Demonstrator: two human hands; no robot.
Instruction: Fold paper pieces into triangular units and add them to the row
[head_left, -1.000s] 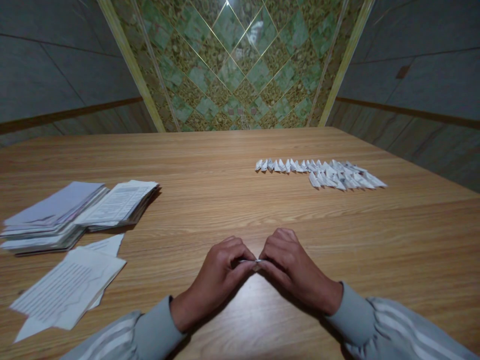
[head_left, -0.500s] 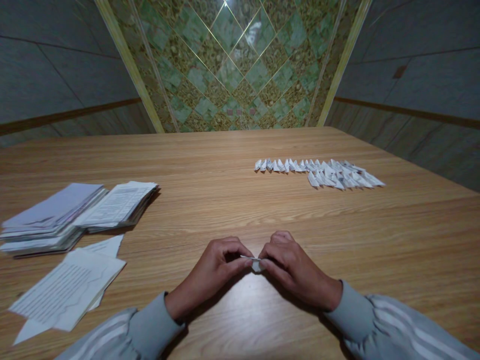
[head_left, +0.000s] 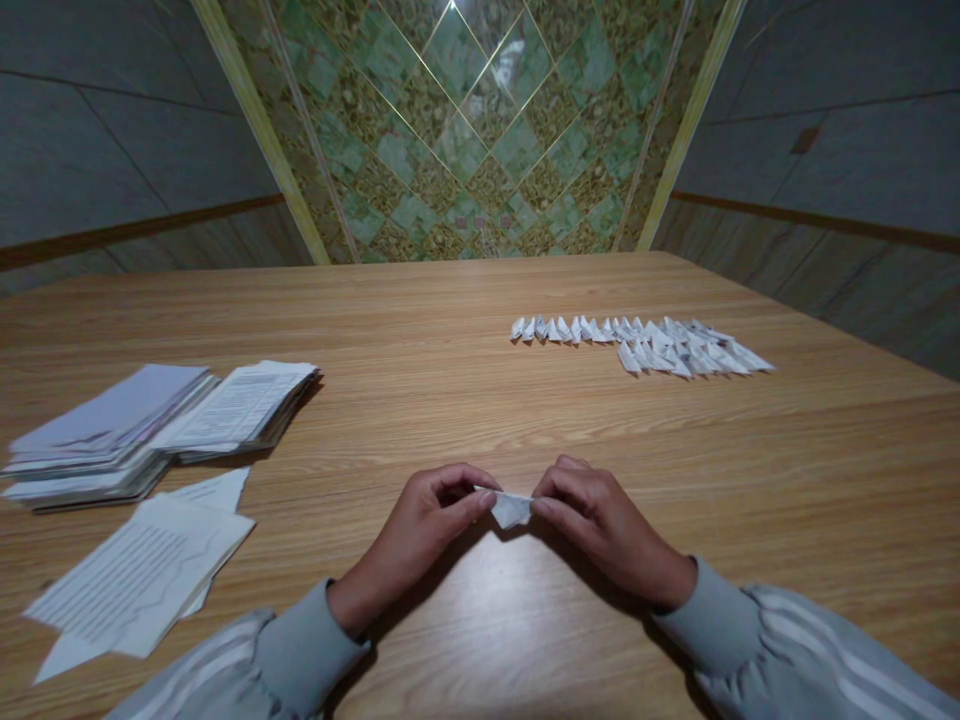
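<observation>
A small folded piece of white paper (head_left: 511, 510) is held between my two hands over the near middle of the table. Its upper edge runs nearly level, and its lower part narrows downward. My left hand (head_left: 442, 505) pinches the left end between thumb and fingers. At the right end, my right hand (head_left: 589, 515) has its thumb and fingers closed on the paper in the same way. The fingertips behind the paper are partly hidden.
On the wooden table (head_left: 420, 360), several folded paper pieces (head_left: 652, 350) stand in two rows at the back right. Stacked papers (head_left: 112, 415) and a printed stack (head_left: 240, 405) lie left, with loose printed sheets (head_left: 139, 570) in front. A tiled wall (head_left: 480, 150) rises behind.
My hands have moved slightly apart and the paper has tilted, so more of its white face shows. Both hands still grip its ends.
</observation>
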